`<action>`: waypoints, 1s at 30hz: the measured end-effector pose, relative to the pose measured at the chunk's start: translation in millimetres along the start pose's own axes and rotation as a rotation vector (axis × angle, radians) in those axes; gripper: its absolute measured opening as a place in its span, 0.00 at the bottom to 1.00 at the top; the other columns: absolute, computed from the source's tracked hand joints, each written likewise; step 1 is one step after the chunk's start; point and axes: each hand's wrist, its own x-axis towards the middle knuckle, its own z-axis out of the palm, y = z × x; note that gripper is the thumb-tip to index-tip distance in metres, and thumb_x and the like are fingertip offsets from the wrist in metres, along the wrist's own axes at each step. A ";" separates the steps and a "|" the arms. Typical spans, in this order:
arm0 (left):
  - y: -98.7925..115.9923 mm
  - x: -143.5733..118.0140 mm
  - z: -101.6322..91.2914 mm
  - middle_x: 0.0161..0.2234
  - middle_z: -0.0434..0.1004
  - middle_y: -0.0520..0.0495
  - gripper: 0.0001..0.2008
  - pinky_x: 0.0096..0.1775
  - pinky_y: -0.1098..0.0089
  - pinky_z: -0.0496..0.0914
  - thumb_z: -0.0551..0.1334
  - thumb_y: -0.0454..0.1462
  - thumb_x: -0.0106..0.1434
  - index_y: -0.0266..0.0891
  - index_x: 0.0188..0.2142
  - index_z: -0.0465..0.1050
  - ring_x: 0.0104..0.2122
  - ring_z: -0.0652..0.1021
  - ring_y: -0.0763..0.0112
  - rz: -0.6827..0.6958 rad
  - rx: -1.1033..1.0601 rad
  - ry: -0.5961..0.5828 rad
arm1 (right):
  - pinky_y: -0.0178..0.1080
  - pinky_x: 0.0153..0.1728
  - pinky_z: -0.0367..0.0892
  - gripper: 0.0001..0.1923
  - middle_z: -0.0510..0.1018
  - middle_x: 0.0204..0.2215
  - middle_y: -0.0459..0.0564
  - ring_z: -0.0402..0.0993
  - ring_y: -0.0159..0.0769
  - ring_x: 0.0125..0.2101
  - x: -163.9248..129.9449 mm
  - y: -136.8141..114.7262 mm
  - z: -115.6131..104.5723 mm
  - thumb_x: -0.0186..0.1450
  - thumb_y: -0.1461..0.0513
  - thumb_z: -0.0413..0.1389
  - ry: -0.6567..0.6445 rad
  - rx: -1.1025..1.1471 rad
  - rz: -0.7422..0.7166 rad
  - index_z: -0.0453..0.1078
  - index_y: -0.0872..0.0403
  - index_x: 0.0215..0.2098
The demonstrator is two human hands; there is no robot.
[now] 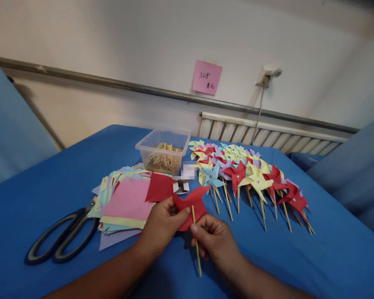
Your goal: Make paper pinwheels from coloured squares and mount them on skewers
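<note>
Between my hands is a red paper pinwheel (191, 197), its back side toward me, with a thin wooden stick (197, 249) lying against it and pointing down toward me. My left hand (166, 220) pinches the red paper, its thumb beside the top of the stick. My right hand (213, 236) grips the stick between thumb and fingers just below the paper. Whether a pin joins paper and stick is hidden. Just behind the pinwheel stands a small open box (180, 187), its contents too dark to make out.
Left of my hands lie a stack of coloured paper squares (131, 197) and large scissors (65, 236). A clear plastic tub (140, 147) of wooden sticks stands behind. Many pinwheels (238, 176) lie in rows at the right on the blue cloth (299, 265). A radiator (268, 133) is beyond.
</note>
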 end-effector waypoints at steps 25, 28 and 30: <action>4.5 -0.8 1.5 0.24 0.78 0.51 0.10 0.29 0.72 0.68 0.69 0.39 0.46 0.37 0.26 0.74 0.25 0.75 0.70 -0.047 -0.061 0.006 | 0.26 0.09 0.50 0.24 0.70 0.11 0.41 0.55 0.21 0.08 0.4 -4.3 -3.9 0.51 0.46 0.64 -0.057 0.002 0.027 0.63 0.55 0.19; 4.7 0.5 0.9 0.20 0.74 0.53 0.11 0.25 0.73 0.65 0.69 0.42 0.46 0.37 0.23 0.72 0.21 0.72 0.73 -0.049 -0.033 0.046 | 0.26 0.10 0.49 0.24 0.70 0.11 0.40 0.55 0.20 0.08 0.3 -4.4 -3.7 0.51 0.46 0.64 -0.065 0.006 0.021 0.62 0.55 0.19; 4.8 1.2 0.5 0.19 0.73 0.53 0.13 0.24 0.74 0.64 0.69 0.43 0.46 0.37 0.22 0.71 0.20 0.71 0.73 -0.054 -0.014 0.048 | 0.26 0.10 0.49 0.24 0.71 0.11 0.40 0.55 0.20 0.08 0.3 -4.1 -3.6 0.51 0.46 0.64 -0.067 0.006 0.022 0.62 0.55 0.19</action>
